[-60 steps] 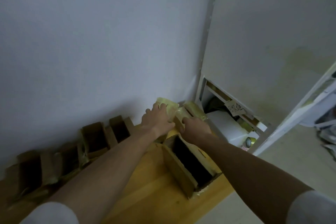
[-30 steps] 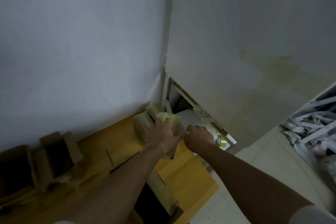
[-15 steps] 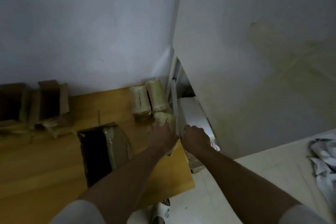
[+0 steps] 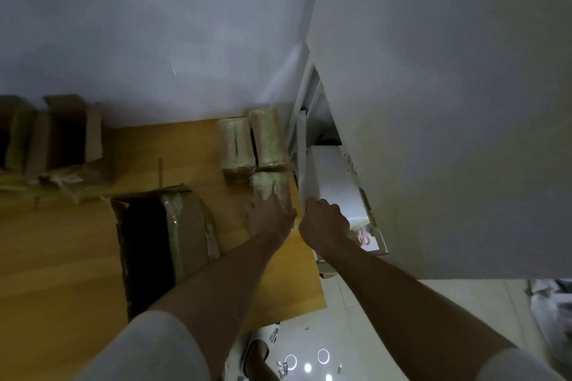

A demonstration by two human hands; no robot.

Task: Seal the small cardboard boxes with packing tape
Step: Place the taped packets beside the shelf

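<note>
A small cardboard box wrapped in glossy tape lies at the right edge of the wooden table. My left hand presses on its near end with the fingers laid over the top. My right hand hovers just right of the box, off the table edge, with its fingers curled into a fist. Whatever it may hold is hidden. Two more taped small boxes lie side by side against the wall behind it.
A larger open cardboard box lies on its side mid-table. Several open boxes line the wall at the left. A white box sits in the cabinet opening at the right. A slipper shows on the tiled floor below.
My view has swung down and to the right over the table. Both hands drew the small box back from the wall to the table's right edge, away from the two taped boxes.
</note>
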